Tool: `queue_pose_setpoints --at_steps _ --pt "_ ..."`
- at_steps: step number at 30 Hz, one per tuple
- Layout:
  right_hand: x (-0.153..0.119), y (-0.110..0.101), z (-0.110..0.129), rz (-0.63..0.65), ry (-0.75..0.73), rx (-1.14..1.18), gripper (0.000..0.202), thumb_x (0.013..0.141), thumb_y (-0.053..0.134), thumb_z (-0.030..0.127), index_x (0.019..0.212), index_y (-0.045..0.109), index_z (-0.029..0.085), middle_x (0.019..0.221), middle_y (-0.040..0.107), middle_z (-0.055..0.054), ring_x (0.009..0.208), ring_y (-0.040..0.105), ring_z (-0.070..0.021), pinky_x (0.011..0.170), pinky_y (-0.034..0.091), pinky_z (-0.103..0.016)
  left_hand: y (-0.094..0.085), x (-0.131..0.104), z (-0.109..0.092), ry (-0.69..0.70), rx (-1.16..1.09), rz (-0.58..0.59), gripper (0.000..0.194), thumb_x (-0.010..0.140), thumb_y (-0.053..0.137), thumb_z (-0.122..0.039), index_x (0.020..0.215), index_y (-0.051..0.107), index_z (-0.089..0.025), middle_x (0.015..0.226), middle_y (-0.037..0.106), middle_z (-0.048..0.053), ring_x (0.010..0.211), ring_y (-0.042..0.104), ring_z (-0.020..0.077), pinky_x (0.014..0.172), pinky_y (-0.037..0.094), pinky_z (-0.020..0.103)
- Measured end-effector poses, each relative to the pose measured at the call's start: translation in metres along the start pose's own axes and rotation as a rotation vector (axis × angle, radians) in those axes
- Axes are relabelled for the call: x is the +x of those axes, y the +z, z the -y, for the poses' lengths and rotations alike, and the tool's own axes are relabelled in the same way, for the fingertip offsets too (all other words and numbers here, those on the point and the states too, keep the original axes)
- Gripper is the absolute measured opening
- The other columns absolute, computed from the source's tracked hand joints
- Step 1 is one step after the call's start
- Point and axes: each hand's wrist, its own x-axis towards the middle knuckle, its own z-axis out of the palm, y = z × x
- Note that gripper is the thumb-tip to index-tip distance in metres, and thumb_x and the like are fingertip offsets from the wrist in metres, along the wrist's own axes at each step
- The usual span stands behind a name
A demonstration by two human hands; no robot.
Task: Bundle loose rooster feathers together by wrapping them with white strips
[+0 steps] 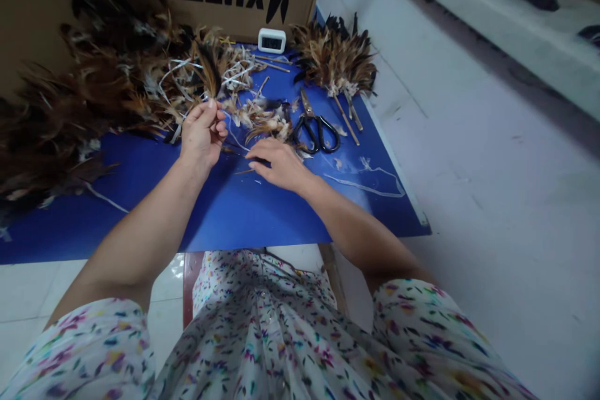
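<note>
In the head view, a small upright tuft of brown and black feathers (210, 72) was held in the left hand (205, 131), over the blue-topped bench (225, 219). The tuft was pinched near its base between thumb and forefinger, the other fingers being curled in. The right hand (279, 162) was held low, just beside the left, half open with its fingers bent; a thin, pale, translucent strand (234, 132) was stretched in a slack curve between the two hands, but whether it was gripped at the right fingertips could not be told. For the tuft to be bound neatly, the quills would best be kept level in a firm pinch, with the strand drawn lightly taut and laid close below the thumb, clear of the barbs. Loose fibres could easily be caught from the big tangled heap of brown feathers (117, 84) behind and beside the left hand, so a little clearance was judged worthwhile. The steel scissors with black looped handles (310, 115) were laid just beyond the right hand, well placed for trimming. A brown-and-black feather bundle on thin wooden sticks (335, 56) was set farther back, near a small white digital clock (272, 41).
</note>
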Motion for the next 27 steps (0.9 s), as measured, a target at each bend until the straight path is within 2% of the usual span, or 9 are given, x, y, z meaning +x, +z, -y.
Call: queue_pose_setpoints --at_steps 5,10,15,22,27 --pt "-0.004 0.014 0.018 0.167 -0.146 0.024 0.023 0.090 0.059 0.023 0.109 0.069 0.015 0.115 0.068 -0.012 0.110 0.060 -0.0227 0.099 0.045 -0.043 0.000 -0.001 0.000 0.031 0.010 -0.005 0.023 0.083 0.072 -0.034 0.070 0.059 -0.019 0.056 0.056 -0.005 0.040 0.045 0.0030 0.039 0.035 0.014" --pt "-0.007 0.019 0.035 0.288 -0.199 -0.078 0.031 0.094 0.054 0.029 0.120 0.066 0.016 0.129 0.062 -0.012 0.124 0.053 -0.0243 0.104 0.042 -0.043 0.001 -0.003 -0.001 0.056 0.062 -0.024 0.023 0.084 0.070 -0.036 0.071 0.059 -0.020 0.057 0.056 -0.005 0.041 0.046 0.0033 0.041 0.036 0.016" --pt "-0.007 0.018 0.031 0.266 -0.133 -0.168 0.034 0.095 0.054 0.033 0.122 0.064 0.016 0.133 0.059 -0.014 0.127 0.050 -0.0269 0.106 0.041 -0.046 0.001 -0.005 -0.004 0.040 0.104 -0.041 0.023 0.085 0.069 -0.038 0.073 0.059 -0.021 0.057 0.056 -0.004 0.043 0.048 0.0043 0.040 0.036 0.017" --pt "-0.005 0.007 0.016 0.213 -0.003 -0.203 0.029 0.094 0.055 0.029 0.116 0.067 0.013 0.125 0.064 -0.013 0.118 0.055 -0.0269 0.099 0.042 -0.043 0.001 -0.002 -0.014 0.067 -0.016 -0.137 0.026 0.097 0.051 -0.019 0.072 0.056 -0.016 0.053 0.051 -0.006 0.041 0.038 0.0022 0.041 0.029 0.018" --pt "-0.004 0.003 0.010 0.182 0.066 -0.209 0.024 0.094 0.056 0.027 0.108 0.069 0.013 0.117 0.067 -0.012 0.111 0.057 -0.0267 0.093 0.042 -0.042 -0.003 0.001 -0.019 0.069 -0.006 -0.144 0.027 0.100 0.045 -0.017 0.074 0.053 -0.017 0.054 0.051 -0.008 0.043 0.038 0.0017 0.045 0.026 0.019"
